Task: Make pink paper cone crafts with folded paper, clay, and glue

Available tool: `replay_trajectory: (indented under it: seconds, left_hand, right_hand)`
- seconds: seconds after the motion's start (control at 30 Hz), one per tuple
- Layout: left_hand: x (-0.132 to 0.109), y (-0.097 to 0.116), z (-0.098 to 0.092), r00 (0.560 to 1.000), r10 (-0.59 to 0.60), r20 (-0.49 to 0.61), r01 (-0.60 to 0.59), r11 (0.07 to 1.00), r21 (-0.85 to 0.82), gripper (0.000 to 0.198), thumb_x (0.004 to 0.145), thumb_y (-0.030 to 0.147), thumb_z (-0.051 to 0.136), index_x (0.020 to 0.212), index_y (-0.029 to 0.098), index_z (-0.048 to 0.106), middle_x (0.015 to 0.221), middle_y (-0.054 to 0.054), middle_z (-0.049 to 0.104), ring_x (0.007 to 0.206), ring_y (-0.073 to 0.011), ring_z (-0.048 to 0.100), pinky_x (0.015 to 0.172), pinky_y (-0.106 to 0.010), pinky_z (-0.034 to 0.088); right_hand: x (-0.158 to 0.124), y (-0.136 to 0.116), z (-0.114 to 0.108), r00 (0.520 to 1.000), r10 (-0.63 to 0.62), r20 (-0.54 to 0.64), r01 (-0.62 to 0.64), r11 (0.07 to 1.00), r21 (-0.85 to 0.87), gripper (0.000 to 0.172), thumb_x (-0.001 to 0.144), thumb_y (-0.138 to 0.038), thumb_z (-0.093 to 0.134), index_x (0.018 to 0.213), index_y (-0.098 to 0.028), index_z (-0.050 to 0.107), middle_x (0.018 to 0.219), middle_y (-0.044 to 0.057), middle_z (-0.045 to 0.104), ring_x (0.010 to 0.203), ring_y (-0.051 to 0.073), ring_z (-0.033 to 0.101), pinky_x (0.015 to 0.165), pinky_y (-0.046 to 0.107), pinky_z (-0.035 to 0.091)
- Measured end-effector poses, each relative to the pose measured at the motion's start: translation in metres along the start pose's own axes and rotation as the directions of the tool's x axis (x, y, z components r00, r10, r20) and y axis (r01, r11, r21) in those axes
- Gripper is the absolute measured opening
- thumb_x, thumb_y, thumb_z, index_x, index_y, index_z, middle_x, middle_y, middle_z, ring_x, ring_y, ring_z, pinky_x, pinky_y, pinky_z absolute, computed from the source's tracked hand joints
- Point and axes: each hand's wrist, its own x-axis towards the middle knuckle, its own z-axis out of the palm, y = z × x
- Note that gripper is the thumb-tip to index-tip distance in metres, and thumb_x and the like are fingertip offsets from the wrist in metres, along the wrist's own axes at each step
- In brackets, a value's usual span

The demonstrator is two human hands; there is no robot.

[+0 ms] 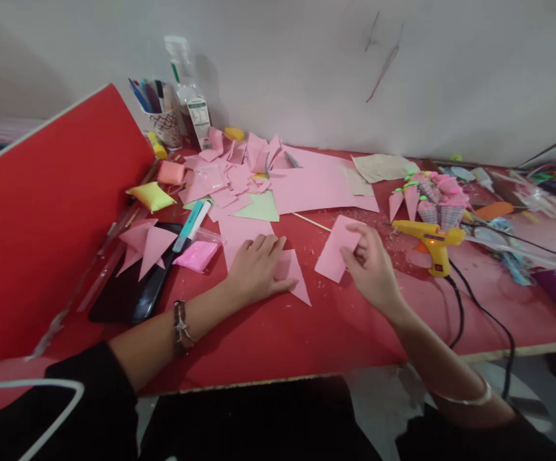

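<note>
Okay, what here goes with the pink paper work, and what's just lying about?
Likely part of the job:
- pink paper rectangle in right hand
- pink paper piece under left hand
- yellow glue gun

Probably lying about:
- smartphone
- labelled bottle
- pen cup

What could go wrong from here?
The yellow glue gun glows orange at its side and points toward the right hand, which holds a pink card; if hot, it might burn skin. A black cord drapes over the front of the table and could get snagged.
</note>
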Motion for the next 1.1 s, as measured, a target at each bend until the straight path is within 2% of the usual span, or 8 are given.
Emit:
replay_trajectory:
  seconds: [0.2, 0.3, 0.43, 0.53, 0.77, 0.87, 0.97, 1.1]
  left_hand:
    - [0.002, -0.002, 0.001, 0.999, 0.016, 0.032, -0.012, 0.992, -0.123, 0.063, 0.070, 0.055, 0.049, 0.114, 0.010, 0.043, 0.098, -0.011, 0.052, 0.091, -0.0237, 0.048, 0.078, -0.034, 0.040]
    - [0.002, -0.002, 0.000, 0.999, 0.010, 0.036, -0.005, 0.990, -0.140, 0.064, 0.068, 0.055, 0.052, 0.113, 0.011, 0.043, 0.096, -0.011, 0.053, 0.090, -0.0238, 0.049, 0.078, -0.034, 0.041]
    - [0.002, -0.002, -0.001, 0.999, 0.015, 0.028, -0.012, 0.992, -0.127, 0.066, 0.068, 0.054, 0.054, 0.113, 0.008, 0.043, 0.096, -0.012, 0.057, 0.091, -0.0245, 0.051, 0.079, -0.035, 0.041]
    - [0.001, -0.001, -0.004, 0.999, 0.027, 0.025, -0.025, 0.994, -0.107, 0.063, 0.069, 0.052, 0.054, 0.114, 0.010, 0.043, 0.096, -0.012, 0.059, 0.093, -0.0251, 0.052, 0.078, -0.036, 0.041]
    - [0.000, 0.000, -0.008, 0.998, 0.032, 0.046, -0.025, 0.986, -0.163, 0.057, 0.071, 0.045, 0.054, 0.115, 0.010, 0.041, 0.104, -0.013, 0.058, 0.094, -0.0248, 0.054, 0.078, -0.036, 0.042]
    - [0.001, -0.002, -0.004, 0.998, 0.055, 0.039, -0.045, 0.976, -0.214, 0.055, 0.072, 0.037, 0.054, 0.117, 0.008, 0.039, 0.107, -0.015, 0.057, 0.095, -0.0262, 0.055, 0.079, -0.038, 0.042]
    - [0.003, -0.004, 0.002, 0.997, 0.074, 0.024, -0.065, 0.966, -0.251, 0.047, 0.076, 0.022, 0.048, 0.118, 0.007, 0.037, 0.107, -0.017, 0.057, 0.095, -0.0266, 0.055, 0.078, -0.038, 0.042]
    - [0.008, -0.010, -0.003, 1.000, 0.029, -0.001, -0.027, 0.927, -0.374, 0.046, 0.078, 0.011, 0.037, 0.123, 0.011, 0.032, 0.097, -0.013, 0.061, 0.084, -0.0218, 0.059, 0.071, -0.033, 0.044]
  right_hand:
    - [0.055, -0.009, 0.028, 0.994, -0.017, 0.107, -0.007, 0.975, 0.221, 0.031, 0.071, -0.016, 0.045, 0.101, -0.019, 0.039, 0.076, -0.001, 0.048, 0.059, 0.010, 0.046, 0.061, 0.026, 0.041]
    - [0.082, -0.019, 0.046, 0.980, 0.098, 0.176, -0.156, 0.922, 0.355, 0.029, 0.069, -0.011, 0.045, 0.095, -0.020, 0.039, 0.074, -0.003, 0.046, 0.055, 0.007, 0.044, 0.056, 0.023, 0.040]
    - [0.113, -0.035, 0.068, 0.969, 0.124, 0.215, -0.198, 0.909, 0.367, 0.029, 0.070, -0.009, 0.042, 0.097, -0.018, 0.038, 0.061, -0.007, 0.040, 0.046, 0.007, 0.041, 0.046, 0.021, 0.038]
    - [0.130, -0.045, 0.085, 0.965, 0.111, 0.236, -0.195, 0.909, 0.369, 0.031, 0.070, -0.006, 0.043, 0.099, -0.017, 0.040, 0.059, -0.007, 0.039, 0.048, 0.008, 0.043, 0.049, 0.021, 0.039]
    - [0.153, -0.056, 0.119, 0.949, 0.045, 0.312, -0.160, 0.922, 0.354, 0.051, 0.068, -0.002, 0.043, 0.116, -0.017, 0.035, 0.073, -0.001, 0.051, 0.057, 0.009, 0.051, 0.054, 0.023, 0.042]
    - [0.150, -0.053, 0.113, 0.940, 0.024, 0.341, -0.144, 0.932, 0.332, 0.051, 0.070, -0.006, 0.044, 0.119, -0.018, 0.035, 0.091, 0.003, 0.053, 0.066, 0.009, 0.053, 0.057, 0.022, 0.043]
    - [0.137, -0.049, 0.091, 0.914, -0.001, 0.405, -0.132, 0.944, 0.302, 0.039, 0.075, -0.012, 0.043, 0.114, -0.018, 0.041, 0.099, 0.005, 0.052, 0.068, 0.008, 0.055, 0.059, 0.021, 0.043]
    - [0.108, -0.046, 0.053, 0.802, -0.031, 0.597, -0.150, 0.957, 0.250, 0.023, 0.083, -0.025, 0.037, 0.093, -0.012, 0.053, 0.072, 0.003, 0.057, 0.052, 0.007, 0.051, 0.055, 0.022, 0.042]
